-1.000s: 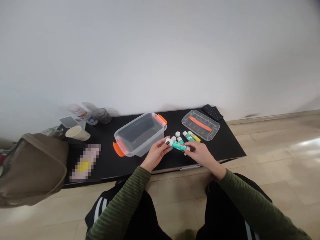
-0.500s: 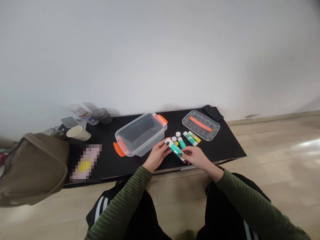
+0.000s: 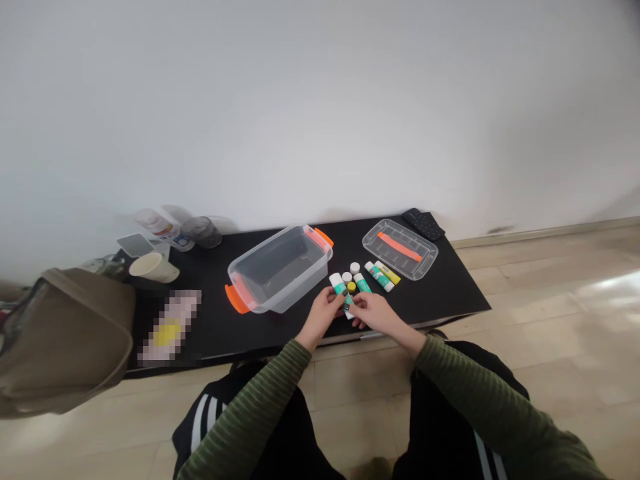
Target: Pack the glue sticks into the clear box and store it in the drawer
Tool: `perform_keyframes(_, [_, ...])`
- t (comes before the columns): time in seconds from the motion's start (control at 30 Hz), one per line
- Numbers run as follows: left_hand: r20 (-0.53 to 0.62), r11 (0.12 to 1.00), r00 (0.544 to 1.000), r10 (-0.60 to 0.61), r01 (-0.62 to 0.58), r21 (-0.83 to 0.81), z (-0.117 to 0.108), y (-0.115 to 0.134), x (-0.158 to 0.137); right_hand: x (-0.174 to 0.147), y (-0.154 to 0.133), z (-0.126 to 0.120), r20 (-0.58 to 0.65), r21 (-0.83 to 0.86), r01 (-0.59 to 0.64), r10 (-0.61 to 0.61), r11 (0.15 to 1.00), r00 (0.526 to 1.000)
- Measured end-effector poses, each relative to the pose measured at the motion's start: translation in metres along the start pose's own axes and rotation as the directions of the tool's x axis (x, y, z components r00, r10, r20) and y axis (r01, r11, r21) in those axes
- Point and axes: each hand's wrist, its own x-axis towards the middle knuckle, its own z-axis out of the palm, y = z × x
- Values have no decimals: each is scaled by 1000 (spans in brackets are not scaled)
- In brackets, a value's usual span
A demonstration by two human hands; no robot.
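Near the front edge of the black table, my left hand [image 3: 323, 316] and my right hand [image 3: 379, 313] are both closed on a green and white glue stick [image 3: 338, 283]. Its white cap end points away from me. Just beyond my fingers lie a second green glue stick [image 3: 362, 283], a third green one [image 3: 380, 277] and a slim yellow tube [image 3: 389, 273]. Two white-capped pieces [image 3: 355, 267] and a yellow-capped piece [image 3: 351, 287] stand close by. To the left is a clear plastic box [image 3: 300, 283] with orange handles, its top uncovered.
The clear lid [image 3: 427, 265] with an orange handle lies at the back right, beside a black dotted object [image 3: 424, 225]. A paper cup [image 3: 156, 268], a dark glass [image 3: 202, 232], a white bottle [image 3: 173, 233] and a brown bag [image 3: 75, 340] occupy the left.
Both hands have moved closer together around the glue stick. It has turned to a steeper angle, and my right hand has shifted left.
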Motion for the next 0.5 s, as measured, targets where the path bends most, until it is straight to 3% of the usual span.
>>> perform_keyframes(0.1, [-49,985,998,37,-28,168,-7,-5,10,4,-7,0,-16,-275,99,-107,956,994])
perform_keyframes(0.2, [-68,948,996,59,-35,317,-17,-2,22,4,-17,-10,-11,-581,172,-219,796,976])
perform_keyframes(0.3, [-121,818,984,131,-38,574,-23,4,31,3,-26,-31,-96,-753,92,-247,651,964])
perform_keyframes(0.4, [-148,648,966,211,-25,761,-21,9,35,4,-28,-57,-206,-799,-30,-226,601,952])
perform_keyframes(0.5, [-159,576,954,256,-18,817,-16,10,36,7,-25,-79,-274,-808,-106,-211,579,938])
